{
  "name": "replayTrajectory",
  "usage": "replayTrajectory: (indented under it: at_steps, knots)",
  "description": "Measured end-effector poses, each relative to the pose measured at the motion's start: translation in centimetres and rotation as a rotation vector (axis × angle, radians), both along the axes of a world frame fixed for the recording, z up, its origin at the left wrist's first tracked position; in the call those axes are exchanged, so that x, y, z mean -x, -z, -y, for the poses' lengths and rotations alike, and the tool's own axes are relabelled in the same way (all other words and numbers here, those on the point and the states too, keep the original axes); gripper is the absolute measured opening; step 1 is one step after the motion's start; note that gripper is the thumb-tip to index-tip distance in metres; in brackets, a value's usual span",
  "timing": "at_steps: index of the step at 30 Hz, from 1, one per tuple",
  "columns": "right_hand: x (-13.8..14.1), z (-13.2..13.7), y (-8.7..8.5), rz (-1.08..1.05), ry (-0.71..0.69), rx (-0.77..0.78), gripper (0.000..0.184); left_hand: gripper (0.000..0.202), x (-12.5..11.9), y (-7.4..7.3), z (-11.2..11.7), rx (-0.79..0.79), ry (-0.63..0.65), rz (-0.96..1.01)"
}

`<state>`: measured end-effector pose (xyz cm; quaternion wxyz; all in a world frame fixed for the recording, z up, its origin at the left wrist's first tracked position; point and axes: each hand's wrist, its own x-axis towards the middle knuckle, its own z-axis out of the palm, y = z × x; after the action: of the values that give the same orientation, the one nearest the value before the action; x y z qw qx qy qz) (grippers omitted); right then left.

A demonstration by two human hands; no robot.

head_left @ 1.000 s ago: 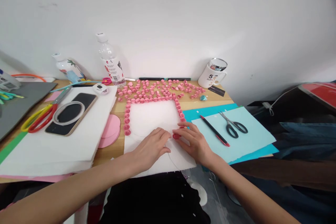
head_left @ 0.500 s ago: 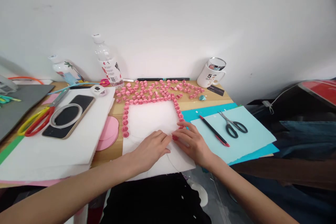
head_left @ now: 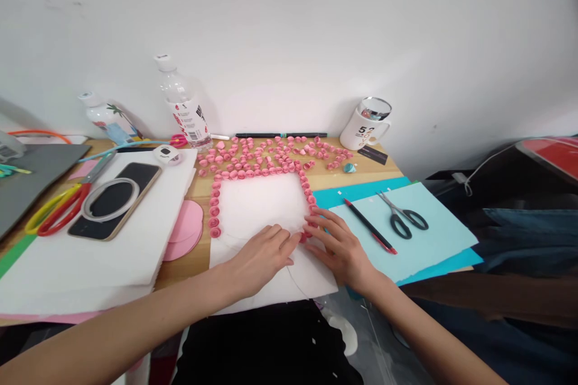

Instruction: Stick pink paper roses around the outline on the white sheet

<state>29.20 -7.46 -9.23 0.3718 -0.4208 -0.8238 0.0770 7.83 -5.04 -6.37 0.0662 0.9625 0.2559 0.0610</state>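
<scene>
Small rolled pink paper roses (head_left: 215,212) line the left, top and right edges of a white sheet (head_left: 262,204). My left hand (head_left: 264,252) rests over the sheet's lower part with its fingers curled together; its fingertips meet the lowest rose (head_left: 303,237) of the right column. What they pinch, if anything, is hidden. On the other side, my right hand (head_left: 341,246) has its fingers spread, the tips touching the lower roses of that column and partly covering them. A thin pale strand (head_left: 295,280) curves across the sheet below my hands.
Many loose pink roses (head_left: 257,153) lie behind the sheet. To the right are black scissors (head_left: 401,216), a pen (head_left: 370,226) and blue paper (head_left: 433,222). A phone (head_left: 135,192) under a tape roll (head_left: 111,200), a bottle (head_left: 185,108) and a mug (head_left: 365,125) also stand around.
My right hand's fingers have lifted and spread a little around the right column's lower roses. The left hand has barely moved. The view has shifted slightly.
</scene>
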Motion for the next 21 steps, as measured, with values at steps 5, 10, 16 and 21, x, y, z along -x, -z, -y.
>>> replayTrajectory:
  at_steps: [5, 10, 16, 21]
  knots:
    - [-1.2, 0.6, 0.3, 0.012, 0.050, 0.024, 0.039, 0.039, -0.4, 0.1, -0.3, -0.037, 0.016, -0.011]
    - [-1.8, 1.1, 0.3, 0.040, 0.057, 0.018, 0.046, 0.040, -0.6, 0.0, -0.6, -0.092, 0.066, -0.018]
    - [-1.3, 2.0, 0.5, 0.234, 0.014, -0.002, 0.048, 0.040, -0.9, 0.0, -0.9, -0.137, 0.085, -0.090]
    - [-1.2, 2.5, 0.9, 0.279, 0.026, -0.015, 0.046, 0.046, -1.1, 0.0, -0.7, -0.139, 0.077, -0.119]
